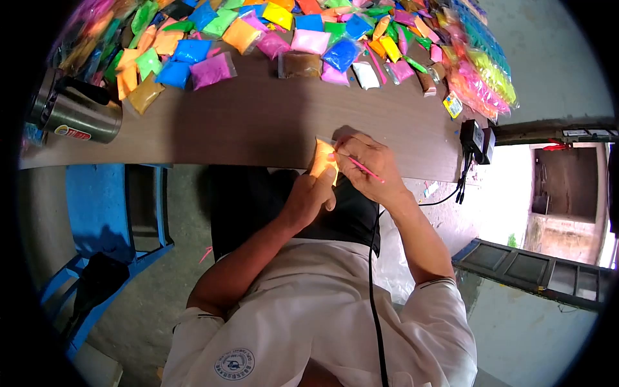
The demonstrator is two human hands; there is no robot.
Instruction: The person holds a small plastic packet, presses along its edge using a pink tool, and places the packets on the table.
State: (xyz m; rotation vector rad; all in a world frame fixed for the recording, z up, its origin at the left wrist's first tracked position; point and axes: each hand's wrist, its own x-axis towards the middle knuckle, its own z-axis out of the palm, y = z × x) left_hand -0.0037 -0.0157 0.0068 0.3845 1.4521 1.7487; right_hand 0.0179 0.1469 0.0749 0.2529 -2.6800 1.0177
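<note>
- Working at a brown wood-grain table, sitting close against its near edge.
- Facing a dense heap of small, flat, multicoloured plastic packets along the far side; having a dark metallic mug with a black handle off to the left and black box-shaped power adapters near the table's right end.
- Clamping a small, flat, orange-filled clear plastic packet in the left hand, pressing the thumb onto its face. Holding it by the table's near edge, well apart from the heap.
- Pinching at the packet's right side with the right hand, drawing those fingers together; gripping a thin pink plastic stick in the same hand, slanting it across the fingers.
- Not seeing the stick's inner end past the fingers; cannot tell inside or outside the packet.
- Judging the current step: probably bringing stick and packet together.
- Reading the next move as calling for a steady left hold, fine right fingertip control, and not much squeeze.
</note>
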